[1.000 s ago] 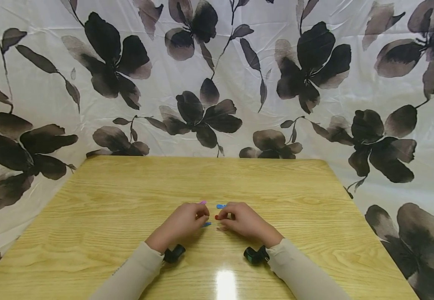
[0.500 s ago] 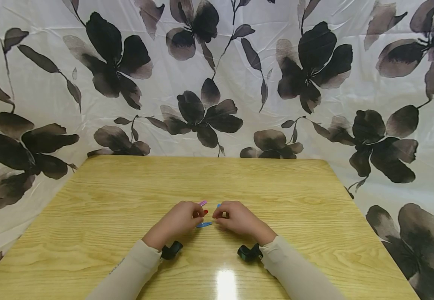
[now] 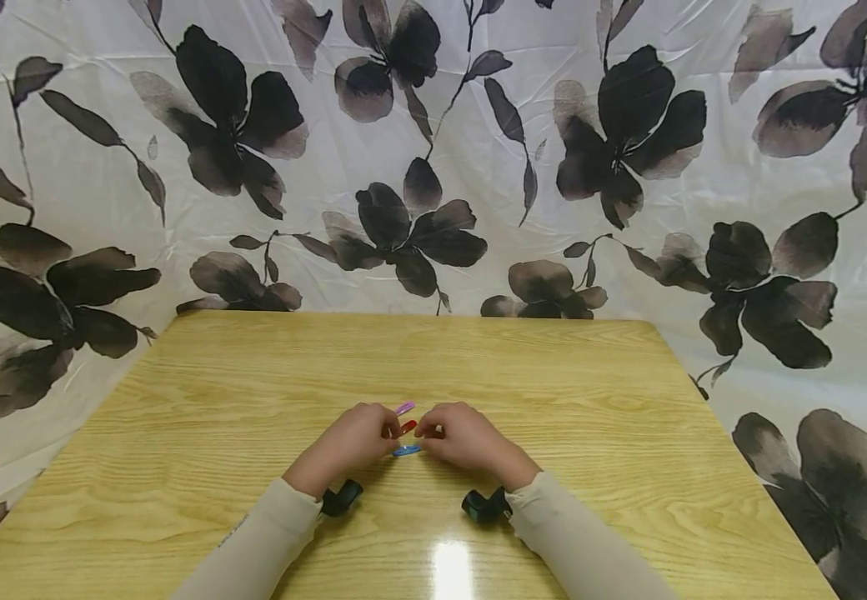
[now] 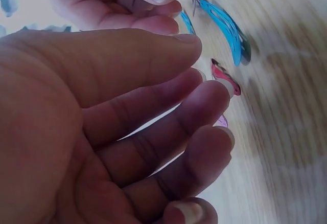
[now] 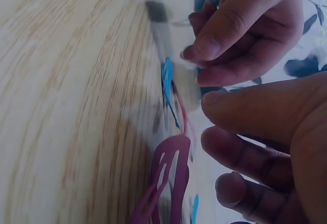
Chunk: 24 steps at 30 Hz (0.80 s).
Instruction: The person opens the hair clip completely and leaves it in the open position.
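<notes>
On a yellow wooden table (image 3: 418, 358) lie a thin pink clip (image 3: 406, 408), thin red clip (image 3: 407, 428) and thin blue clip (image 3: 407, 451). Left hand (image 3: 356, 440) and right hand (image 3: 465, 435) curve loosely, holding nothing.

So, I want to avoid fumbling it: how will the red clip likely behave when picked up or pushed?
The red clip looks slim and small beside the left hand, so it's probably light. Its long, narrow shape suggests it would slide or pivot rather than roll.
</notes>
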Available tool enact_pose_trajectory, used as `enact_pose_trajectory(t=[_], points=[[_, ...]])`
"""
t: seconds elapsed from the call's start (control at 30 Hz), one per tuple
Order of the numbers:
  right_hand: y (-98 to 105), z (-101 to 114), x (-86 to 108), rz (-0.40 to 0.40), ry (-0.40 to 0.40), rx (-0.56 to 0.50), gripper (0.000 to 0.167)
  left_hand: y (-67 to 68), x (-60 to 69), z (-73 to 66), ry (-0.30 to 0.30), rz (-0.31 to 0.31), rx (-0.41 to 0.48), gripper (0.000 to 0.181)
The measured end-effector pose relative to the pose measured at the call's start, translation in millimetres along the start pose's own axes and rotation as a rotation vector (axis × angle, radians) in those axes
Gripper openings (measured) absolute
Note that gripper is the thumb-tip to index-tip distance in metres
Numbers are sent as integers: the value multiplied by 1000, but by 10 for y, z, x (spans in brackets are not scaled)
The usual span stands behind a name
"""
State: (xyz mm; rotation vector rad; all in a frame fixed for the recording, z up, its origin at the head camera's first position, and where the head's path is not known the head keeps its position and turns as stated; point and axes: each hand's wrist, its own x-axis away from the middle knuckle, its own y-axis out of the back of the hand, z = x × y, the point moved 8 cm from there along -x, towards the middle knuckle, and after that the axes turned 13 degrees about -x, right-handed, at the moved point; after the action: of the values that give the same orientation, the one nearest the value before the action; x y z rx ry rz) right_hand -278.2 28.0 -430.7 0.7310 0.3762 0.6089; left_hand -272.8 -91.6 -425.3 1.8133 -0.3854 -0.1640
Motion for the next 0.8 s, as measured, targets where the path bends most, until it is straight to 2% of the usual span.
enact_pose_trajectory(t=[0.37, 0.6, 0.8], points=[[-61, 22, -41, 10, -18, 108, 12, -52, -18, 18, 8, -19, -13, 11], [-84, 48, -55, 17, -14, 180, 12, -79, -9, 17, 22, -12, 13, 18], [-114, 54, -64, 29, -27, 219, 11, -106, -1, 0, 19, -12, 3, 18]])
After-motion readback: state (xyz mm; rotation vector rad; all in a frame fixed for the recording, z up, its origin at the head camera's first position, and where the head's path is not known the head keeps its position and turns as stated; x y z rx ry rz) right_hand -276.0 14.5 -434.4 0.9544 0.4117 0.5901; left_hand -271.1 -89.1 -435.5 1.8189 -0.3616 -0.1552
